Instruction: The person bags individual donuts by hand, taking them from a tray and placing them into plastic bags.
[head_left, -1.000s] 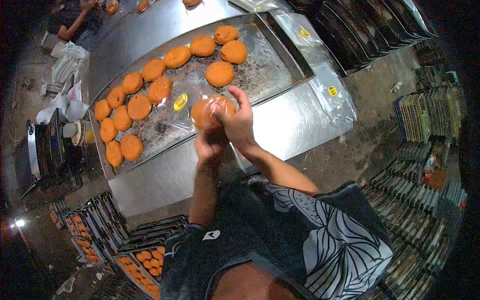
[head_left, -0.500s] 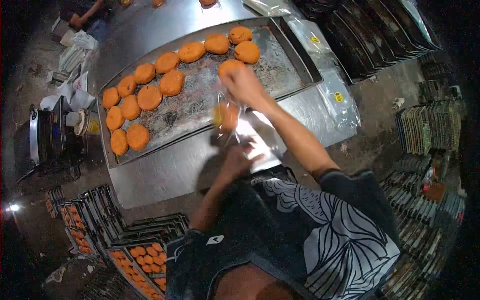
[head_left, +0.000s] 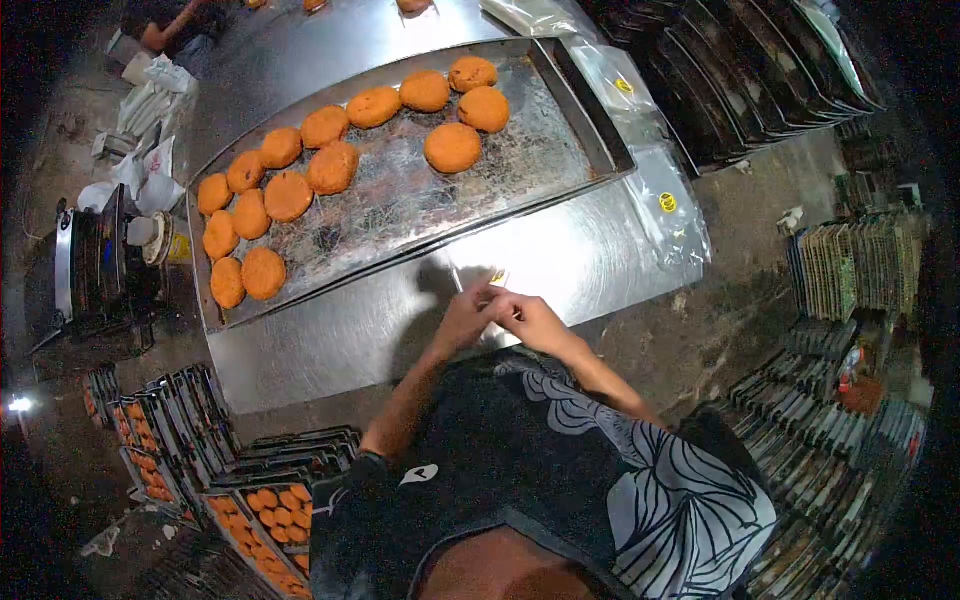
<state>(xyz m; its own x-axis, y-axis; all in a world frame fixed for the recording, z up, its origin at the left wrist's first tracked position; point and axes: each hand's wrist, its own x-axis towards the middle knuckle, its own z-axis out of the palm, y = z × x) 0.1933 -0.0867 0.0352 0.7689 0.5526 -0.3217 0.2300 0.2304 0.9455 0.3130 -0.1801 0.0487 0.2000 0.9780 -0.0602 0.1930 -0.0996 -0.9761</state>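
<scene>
My left hand [head_left: 464, 316] and my right hand [head_left: 534, 326] meet over the near edge of the steel table, fingertips pinched together. Between them is a clear plastic bag [head_left: 497, 276] with a small yellow label, its outline partly lost in the glare. My fingers cover much of the bag, and I cannot see what is in it. Just beyond lies a metal baking tray [head_left: 400, 212] holding rows of round orange-brown buns [head_left: 333, 167]. One bun [head_left: 452, 148] sits apart from the others, nearest my right hand.
Flat clear bags with yellow labels [head_left: 668, 203] lie along the table's right side. Stacked dark trays [head_left: 760, 75] stand at the upper right. More trays of buns [head_left: 285, 515] are low at left. Another person's arm [head_left: 180, 22] shows at the upper left.
My right hand has come back from the lone bun on the tray to meet my left hand. The orange bun seen in the plastic bag is out of sight.
</scene>
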